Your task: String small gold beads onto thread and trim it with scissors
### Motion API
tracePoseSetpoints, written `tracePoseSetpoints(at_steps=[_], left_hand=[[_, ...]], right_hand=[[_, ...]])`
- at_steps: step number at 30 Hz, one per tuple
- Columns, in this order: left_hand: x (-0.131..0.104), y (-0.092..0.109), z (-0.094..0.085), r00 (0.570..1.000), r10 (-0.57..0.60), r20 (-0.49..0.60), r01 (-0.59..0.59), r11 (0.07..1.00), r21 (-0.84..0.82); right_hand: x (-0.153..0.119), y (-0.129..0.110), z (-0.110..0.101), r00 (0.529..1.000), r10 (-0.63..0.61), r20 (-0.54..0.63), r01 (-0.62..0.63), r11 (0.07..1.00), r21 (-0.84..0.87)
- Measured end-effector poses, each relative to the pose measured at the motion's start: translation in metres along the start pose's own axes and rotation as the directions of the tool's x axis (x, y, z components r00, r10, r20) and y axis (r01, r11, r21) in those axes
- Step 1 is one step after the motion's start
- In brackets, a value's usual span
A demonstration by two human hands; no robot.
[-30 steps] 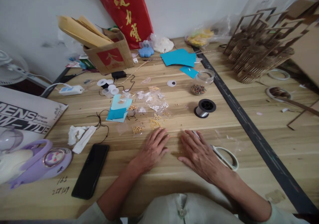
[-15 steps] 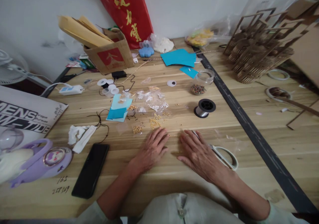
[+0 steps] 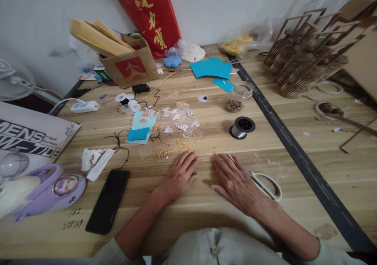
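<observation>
On a wood-grained table (image 3: pixel 165 233), a thin gold chain (image 3: pixel 204 160) lies between two bare hands whose pose matches that of half a second earlier, with the surrounding goods likewise in place. The chain forms a short, fine line across the gap between the fingertips; a second gold strand (image 3: pixel 208 180) lies nearer the person, close to the right thumb. The left hand (image 3: pixel 180 175) rests palm down, fingers extended and unclenched; the right hand (image 3: pixel 235 182) lies flat, fingers loosely spread, over scissors (image 3: pixel 277 190) whose pale handle shows beside it. Whether any fingertip presses the chain, one cannot tell.

Wood grain shows between the hands and toward the person's shirt (image 3: pixel 200 245) at the near edge. Just beyond the left hand sit gold beads (image 3: pixel 183 145); farther off, beyond the right, stands a wire spool (image 3: pixel 243 128). A black phone (image 3: pixel 107 202) lies to the left, while a dark strip (image 3: pixel 297 155) runs diagonally along the right.
</observation>
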State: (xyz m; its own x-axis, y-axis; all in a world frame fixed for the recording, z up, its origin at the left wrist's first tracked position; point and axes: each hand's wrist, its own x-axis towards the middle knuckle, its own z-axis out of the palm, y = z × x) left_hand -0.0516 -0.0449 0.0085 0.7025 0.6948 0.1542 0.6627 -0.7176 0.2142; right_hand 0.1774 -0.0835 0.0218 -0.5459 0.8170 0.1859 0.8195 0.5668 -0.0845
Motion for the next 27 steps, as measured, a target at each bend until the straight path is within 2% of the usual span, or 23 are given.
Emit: tracePoseSetpoints(at_steps=[4, 7, 10, 13, 17, 21, 27], left_hand=[[-0.001, -0.003, 0.000, 1.000, 0.000, -0.024, 0.000, 1.000, 0.004], [-0.002, -0.006, -0.002, 0.996, -0.025, -0.086, 0.022, 0.999, -0.027], [-0.002, -0.012, -0.006, 0.977, -0.105, -0.186, 0.089, 0.992, -0.092], [-0.004, -0.018, -0.010, 0.951, -0.201, -0.236, 0.166, 0.973, -0.158], [-0.005, -0.023, -0.009, 0.932, -0.283, -0.228, 0.215, 0.935, -0.281], [-0.005, -0.025, -0.006, 0.925, -0.337, -0.177, 0.248, 0.886, -0.391], [-0.004, -0.023, -0.003, 0.955, -0.275, -0.109, 0.228, 0.919, -0.322]], right_hand=[[0.000, 0.000, -0.002, 1.000, 0.003, 0.007, -0.003, 1.000, -0.003], [0.000, -0.001, -0.007, 1.000, -0.017, -0.008, 0.017, 1.000, 0.001], [0.000, -0.005, -0.010, 0.998, -0.057, -0.038, 0.058, 0.998, 0.031], [0.000, -0.011, -0.009, 0.994, -0.105, -0.022, 0.106, 0.992, 0.073], [0.000, -0.018, -0.002, 0.988, -0.136, 0.077, 0.128, 0.987, 0.098], [-0.001, -0.020, 0.007, 0.990, -0.123, 0.066, 0.118, 0.991, 0.065], [-0.001, -0.017, 0.021, 0.992, -0.113, 0.051, 0.112, 0.993, 0.040]])
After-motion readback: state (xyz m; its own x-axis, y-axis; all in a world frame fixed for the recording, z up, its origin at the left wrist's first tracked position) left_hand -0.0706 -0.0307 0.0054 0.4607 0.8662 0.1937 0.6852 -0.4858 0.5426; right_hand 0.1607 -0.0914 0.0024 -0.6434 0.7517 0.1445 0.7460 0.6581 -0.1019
